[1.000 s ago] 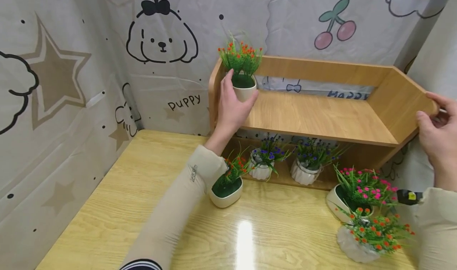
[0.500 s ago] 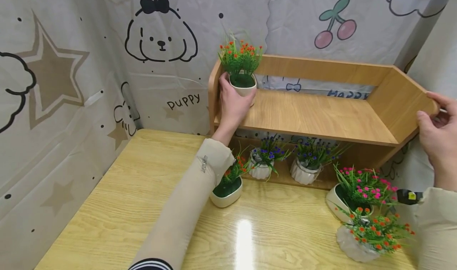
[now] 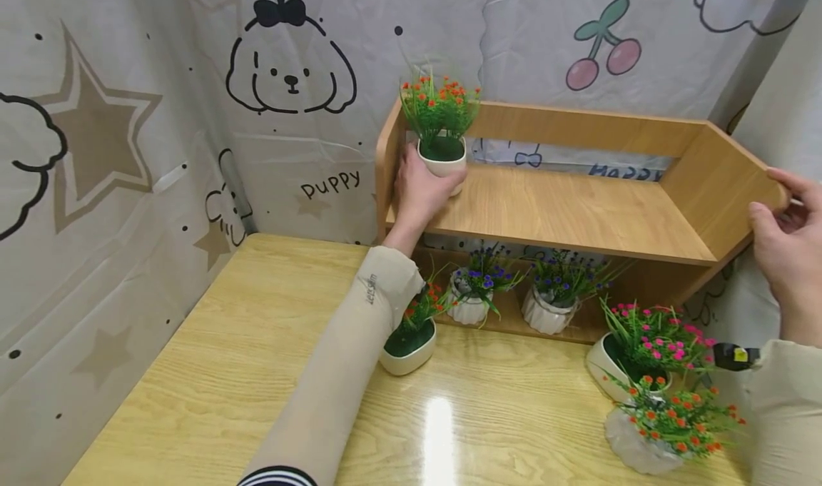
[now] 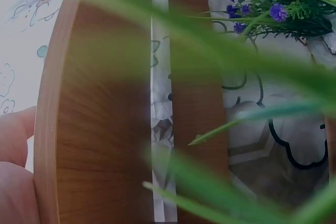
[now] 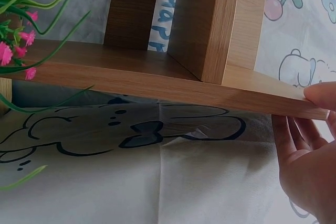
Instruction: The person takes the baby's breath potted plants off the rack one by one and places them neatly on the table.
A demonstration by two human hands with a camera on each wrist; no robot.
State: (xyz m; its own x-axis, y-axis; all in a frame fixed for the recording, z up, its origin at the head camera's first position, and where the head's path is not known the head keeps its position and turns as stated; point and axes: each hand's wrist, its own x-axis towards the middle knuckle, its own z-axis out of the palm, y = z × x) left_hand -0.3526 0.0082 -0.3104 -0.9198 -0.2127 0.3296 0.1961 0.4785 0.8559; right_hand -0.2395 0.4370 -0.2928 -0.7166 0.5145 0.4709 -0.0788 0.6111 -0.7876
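Note:
In the head view my left hand (image 3: 420, 190) holds a small white pot of orange-flowered artificial grass (image 3: 443, 154) at the left end of the upper board of a wooden desktop shelf (image 3: 565, 208). Its thumb lies across the pot's front and the fingers go round its left side, partly hidden. The left wrist view shows only part of that hand (image 4: 16, 156) beside the wooden board; the pot is out of sight there. My right hand (image 3: 790, 250) pinches the front edge of the shelf's right side panel (image 5: 262, 98), thumb on one face, fingers on the other.
Two ribbed white pots with purple flowers (image 3: 472, 304) stand on the lower board. On the table (image 3: 257, 329) are an orange-flowered pot (image 3: 407, 350) under my left forearm, and at right a pink-flowered pot (image 3: 604, 365) and a ribbed white orange-flowered pot (image 3: 642, 443).
My left fingers have slid down from the pot's rim to its side. The pot has shifted slightly right, away from the left panel. The right hand stays on its panel.

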